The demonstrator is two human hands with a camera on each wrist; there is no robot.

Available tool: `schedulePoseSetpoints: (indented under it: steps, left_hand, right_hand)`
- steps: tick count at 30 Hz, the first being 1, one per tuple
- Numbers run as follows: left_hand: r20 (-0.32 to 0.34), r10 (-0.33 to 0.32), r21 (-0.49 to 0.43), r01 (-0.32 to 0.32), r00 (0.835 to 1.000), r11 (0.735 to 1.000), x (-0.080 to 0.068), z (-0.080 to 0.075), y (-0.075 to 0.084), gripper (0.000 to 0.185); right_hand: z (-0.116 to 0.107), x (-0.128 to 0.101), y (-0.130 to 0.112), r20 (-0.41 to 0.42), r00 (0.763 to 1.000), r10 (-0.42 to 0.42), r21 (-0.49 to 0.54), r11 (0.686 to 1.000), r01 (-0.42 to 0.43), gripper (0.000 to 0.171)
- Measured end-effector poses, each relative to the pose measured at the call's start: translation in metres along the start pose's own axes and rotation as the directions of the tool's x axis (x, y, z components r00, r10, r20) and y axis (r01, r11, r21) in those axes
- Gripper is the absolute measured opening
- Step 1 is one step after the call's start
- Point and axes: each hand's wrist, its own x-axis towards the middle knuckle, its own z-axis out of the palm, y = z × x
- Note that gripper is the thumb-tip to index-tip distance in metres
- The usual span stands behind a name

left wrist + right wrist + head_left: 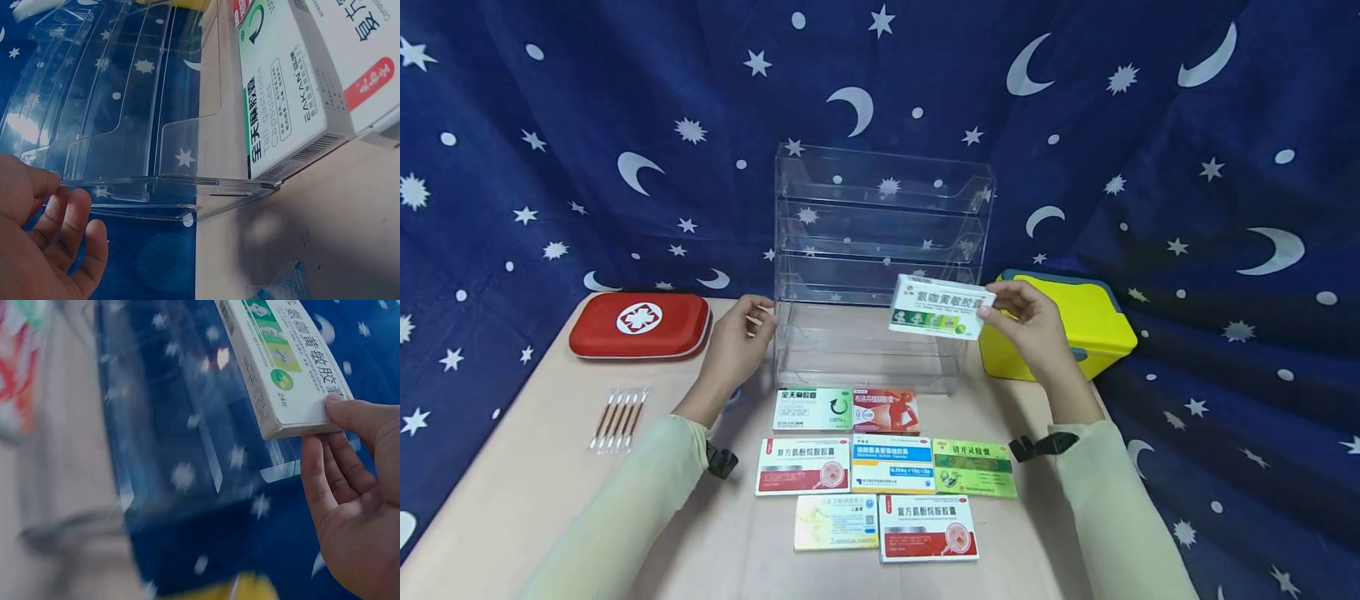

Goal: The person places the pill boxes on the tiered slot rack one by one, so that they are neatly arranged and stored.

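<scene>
My right hand (1030,325) pinches a white and green medicine box (934,317) by its right end, thumb on the printed front and fingers behind. The box is raised in front of a clear acrylic tiered rack (880,362). In the right wrist view the same box (294,369) shows its printed face and one side. At the rack's left side, my left hand (741,337) holds the side edge; the left wrist view shows the thumb and fingertips (78,200) at the clear panel's edge.
Several medicine boxes (892,465) lie flat in rows before the rack. A red first-aid case (640,327) and packaged cotton swabs (619,419) lie left. A yellow box (1097,321) stands right, near the table edge. Behind hangs a blue star-and-moon cloth (925,67).
</scene>
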Motion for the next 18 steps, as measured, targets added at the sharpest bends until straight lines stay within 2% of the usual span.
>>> schedulePoseSetpoints:
  steps: [4,7,11,14,18]
  left_hand:
    - [0.005,-0.001,0.008,0.001,1.0,1.0,-0.001,0.0,-0.001,0.022]
    - [0.019,0.0,0.004,0.0,1.0,1.0,0.0,0.001,-0.002,0.023]
    - [0.032,-0.014,0.01,0.014,0.999,1.0,0.002,0.0,-0.003,0.024]
    - [0.033,-0.033,0.017,0.032,0.999,0.999,0.002,-0.001,-0.004,0.025]
    - [0.045,-0.049,0.021,0.048,0.998,0.999,0.002,-0.003,-0.004,0.026]
  right_hand:
    - [0.028,0.04,-0.03,0.042,0.992,-0.118,0.017,0.993,0.117,0.032]
    - [0.047,0.069,-0.053,0.015,0.979,-0.205,0.041,0.978,0.204,0.029]
    - [0.07,0.106,-0.081,-0.049,0.959,-0.28,0.08,0.956,0.283,0.027]
    - [0.085,0.13,-0.099,-0.081,0.956,-0.282,0.086,0.954,0.288,0.027]
    - [0.101,0.153,-0.116,-0.11,0.965,-0.236,0.068,0.967,0.244,0.026]
